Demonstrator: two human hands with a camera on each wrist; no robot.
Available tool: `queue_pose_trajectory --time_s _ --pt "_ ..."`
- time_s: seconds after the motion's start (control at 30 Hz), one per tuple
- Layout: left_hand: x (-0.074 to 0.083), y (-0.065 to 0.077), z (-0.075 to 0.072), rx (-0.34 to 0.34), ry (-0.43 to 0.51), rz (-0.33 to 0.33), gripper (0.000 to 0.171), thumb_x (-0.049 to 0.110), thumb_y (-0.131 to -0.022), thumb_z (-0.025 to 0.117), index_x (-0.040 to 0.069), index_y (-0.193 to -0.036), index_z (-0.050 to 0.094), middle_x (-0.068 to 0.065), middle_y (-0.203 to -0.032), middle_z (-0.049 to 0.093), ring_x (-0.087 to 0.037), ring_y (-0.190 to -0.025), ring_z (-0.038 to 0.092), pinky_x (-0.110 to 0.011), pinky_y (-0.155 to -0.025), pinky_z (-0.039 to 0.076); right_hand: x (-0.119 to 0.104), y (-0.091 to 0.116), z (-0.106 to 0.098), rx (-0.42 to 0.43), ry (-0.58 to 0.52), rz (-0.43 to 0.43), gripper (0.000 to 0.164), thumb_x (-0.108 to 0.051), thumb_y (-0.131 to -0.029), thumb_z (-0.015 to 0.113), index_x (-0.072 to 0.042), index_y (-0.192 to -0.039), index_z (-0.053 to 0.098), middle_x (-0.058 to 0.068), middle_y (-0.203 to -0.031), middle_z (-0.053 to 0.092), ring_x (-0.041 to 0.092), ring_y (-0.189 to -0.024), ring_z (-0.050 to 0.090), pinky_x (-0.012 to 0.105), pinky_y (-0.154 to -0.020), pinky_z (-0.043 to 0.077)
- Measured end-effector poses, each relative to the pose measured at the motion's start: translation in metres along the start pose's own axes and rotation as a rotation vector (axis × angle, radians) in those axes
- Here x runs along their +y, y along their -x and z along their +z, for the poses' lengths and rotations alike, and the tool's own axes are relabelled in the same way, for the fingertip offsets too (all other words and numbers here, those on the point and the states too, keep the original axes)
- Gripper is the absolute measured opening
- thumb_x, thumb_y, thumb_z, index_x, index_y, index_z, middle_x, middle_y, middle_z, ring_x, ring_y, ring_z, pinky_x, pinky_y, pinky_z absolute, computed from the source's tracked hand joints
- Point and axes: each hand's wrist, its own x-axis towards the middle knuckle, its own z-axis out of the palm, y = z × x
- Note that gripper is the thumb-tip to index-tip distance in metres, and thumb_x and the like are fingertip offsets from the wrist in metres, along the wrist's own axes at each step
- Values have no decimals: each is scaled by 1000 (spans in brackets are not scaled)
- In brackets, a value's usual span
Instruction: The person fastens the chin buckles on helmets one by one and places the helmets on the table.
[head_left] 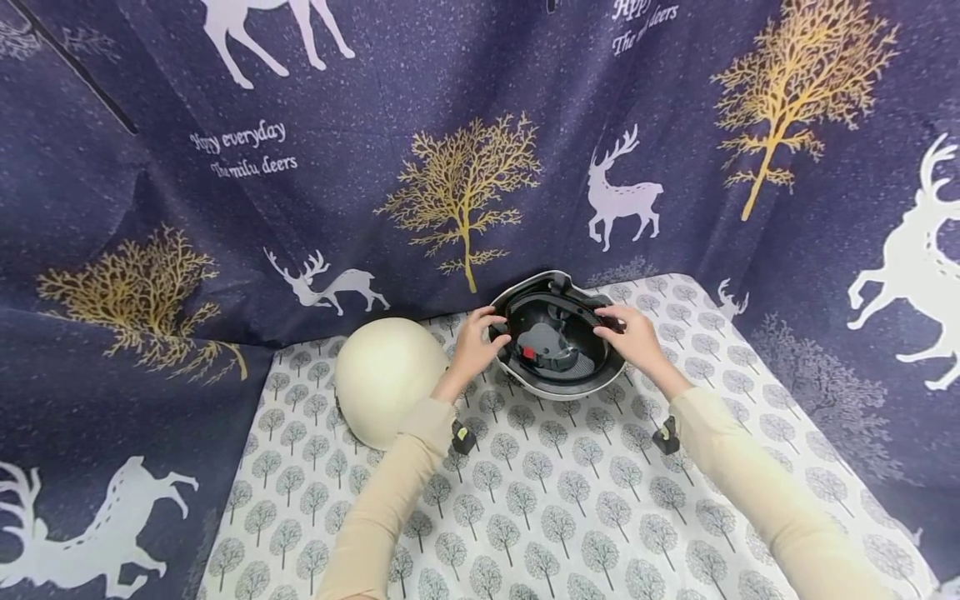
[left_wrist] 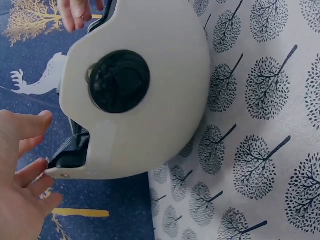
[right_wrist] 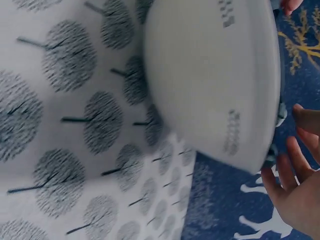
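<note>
A white helmet (head_left: 570,388) sits upside down on the table, its black lining and a red buckle (head_left: 528,352) facing up. On its side in the left wrist view is a round black disc (left_wrist: 120,81). My left hand (head_left: 474,346) is at the left rim; its fingertips touch the shell's corner while the thumb stands apart. At the right rim is my right hand (head_left: 637,337), fingertips at the edge and thumb spread away. Checkered marks show on the white shell (right_wrist: 210,75) in the right wrist view. Neither hand visibly closes round the helmet.
A second, cream helmet (head_left: 386,375) lies dome up on the left, close to my left forearm. Tree-patterned cloth (head_left: 555,500) covers the table. A dark blue curtain (head_left: 337,192) with deer and trees hangs directly behind and beside it.
</note>
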Motion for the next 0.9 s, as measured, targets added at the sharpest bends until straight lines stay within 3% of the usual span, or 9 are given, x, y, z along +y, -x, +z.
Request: queue_pose_trajectory --time_s 0.13,0.27,0.47,0.6,0.77,0.9 --pt "-4 2 2 -5 18 -47 35 5 -86 72 -6 -118 64 -24 -147 46 -43 -134 44 -53 -103 46 15 4 0 8 68 20 42 -7 -85 73 4 -124 63 30 -132 53 46 -124 47 59 -104 38" --pt "-5 4 5 -44 71 -103 47 4 -88 69 -6 -131 54 -21 -157 32 -43 -139 35 -51 -106 45 23 7 -1 26 68 47 49 -8 -83 75 5 -128 60 31 -134 49 47 -125 44 58 -108 33" --pt "-7 5 8 -54 77 -115 58 -1 -83 73 -3 -136 50 -19 -159 27 -44 -135 40 -49 -106 46 26 11 -5 -37 -37 104 55 -10 -88 71 1 -138 52 30 -140 43 52 -118 53 58 -103 44" --pt "-11 5 9 -48 58 -84 61 1 -80 76 0 -135 50 -23 -154 36 -45 -132 45 -51 -105 46 27 12 -7 -98 -54 142 59 -13 -91 68 -5 -145 45 31 -146 39 54 -112 57 59 -102 45" --pt "-18 6 10 -69 158 -99 64 1 -83 74 4 -140 46 -20 -149 44 -40 -136 44 -51 -105 47 30 12 -9 -191 -80 179 64 -17 -95 64 -12 -152 36 33 -151 33 56 -124 49 64 -103 41" --pt "-22 7 11 -103 260 -175 71 1 -86 71 14 -147 38 -14 -157 32 -36 -144 33 -50 -109 44 32 12 -8 -232 -143 206 65 -18 -95 63 -15 -153 33 33 -153 29 51 -138 36 56 -85 54"
